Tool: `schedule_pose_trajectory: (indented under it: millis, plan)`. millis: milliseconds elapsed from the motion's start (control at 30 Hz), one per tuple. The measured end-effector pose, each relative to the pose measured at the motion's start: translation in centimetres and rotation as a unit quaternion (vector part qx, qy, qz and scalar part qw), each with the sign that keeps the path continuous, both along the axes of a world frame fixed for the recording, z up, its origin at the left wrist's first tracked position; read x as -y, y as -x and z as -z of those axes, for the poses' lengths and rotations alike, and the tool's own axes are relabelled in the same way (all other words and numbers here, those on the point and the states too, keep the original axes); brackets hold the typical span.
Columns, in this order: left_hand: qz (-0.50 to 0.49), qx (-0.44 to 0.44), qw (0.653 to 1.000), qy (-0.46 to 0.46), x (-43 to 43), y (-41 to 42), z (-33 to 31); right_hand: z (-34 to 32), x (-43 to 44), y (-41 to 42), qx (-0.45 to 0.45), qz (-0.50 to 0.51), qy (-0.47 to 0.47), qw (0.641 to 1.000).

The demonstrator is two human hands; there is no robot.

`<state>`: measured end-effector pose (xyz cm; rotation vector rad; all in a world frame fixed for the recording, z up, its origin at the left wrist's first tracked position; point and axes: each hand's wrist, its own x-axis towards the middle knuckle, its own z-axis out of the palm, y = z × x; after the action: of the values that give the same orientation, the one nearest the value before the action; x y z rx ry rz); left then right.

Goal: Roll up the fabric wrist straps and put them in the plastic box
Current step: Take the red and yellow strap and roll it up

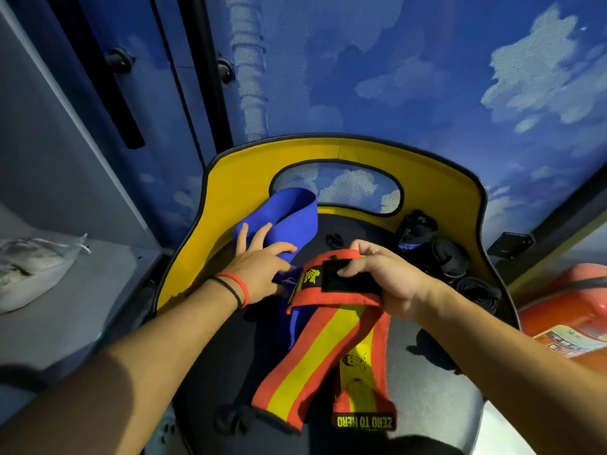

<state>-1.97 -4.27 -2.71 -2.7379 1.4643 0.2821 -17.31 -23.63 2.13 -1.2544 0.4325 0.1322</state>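
One striped strap [315, 349] drapes a dark chair seat [226, 356] before cloud-printed walls [427, 77].

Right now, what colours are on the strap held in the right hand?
The strap is red-edged with a yellow middle stripe and black patch; head view.

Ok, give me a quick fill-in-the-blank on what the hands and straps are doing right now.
1. The right hand grips a striped strap that is red and ___.
2. The left hand rests on a plain strap coloured ___.
3. The label on the striped strap's end reads ZERO TO ___.
Missing words: yellow; blue; HERO.
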Motion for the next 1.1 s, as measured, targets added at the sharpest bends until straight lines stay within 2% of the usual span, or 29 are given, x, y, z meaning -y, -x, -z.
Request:
schedule_pose_trajectory:
  millis: [167, 500, 633, 833, 900, 967, 1033, 1100]
  plan:
    - [-0.019, 0.098, 0.993, 0.058, -0.6, -1.3, -1.2, -0.4, 1.0, -0.2, -0.072, 0.061, 0.011, 0.995]
    - [-0.118, 0.145, 0.981, 0.052, -2.8, -3.8, -1.5, -0.6, -0.8, -0.7, -0.136, 0.012, 0.018, 0.99]
    - [-0.15, 0.143, 0.978, 0.035, -2.6, -3.6, -1.4, -1.0, -1.6, -1.0, -0.074, 0.031, 0.024, 0.996]
    - [-0.16, 0.171, 0.97, 0.06, -2.5, -3.1, -1.5, -0.7, -1.8, -0.8, 0.017, 0.046, 0.021, 0.999]
    - [-0.168, 0.179, 0.968, 0.051, -2.7, -3.1, -1.4, -0.8, -1.7, -0.8, 0.024, 0.023, 0.071, 0.997]
    - [-0.163, 0.185, 0.968, 0.044, -2.7, -3.3, -1.6, -1.1, -1.5, -0.4, -0.004, -0.052, 0.207, 0.977]
    - [-0.16, 0.193, 0.967, 0.044, -2.5, -3.5, -1.9, -1.1, -1.4, 0.1, -0.071, -0.156, 0.336, 0.926]
    - [-0.174, 0.197, 0.964, 0.033, -2.7, -3.4, -1.8, -1.3, -2.0, 0.4, -0.127, -0.234, 0.404, 0.875]
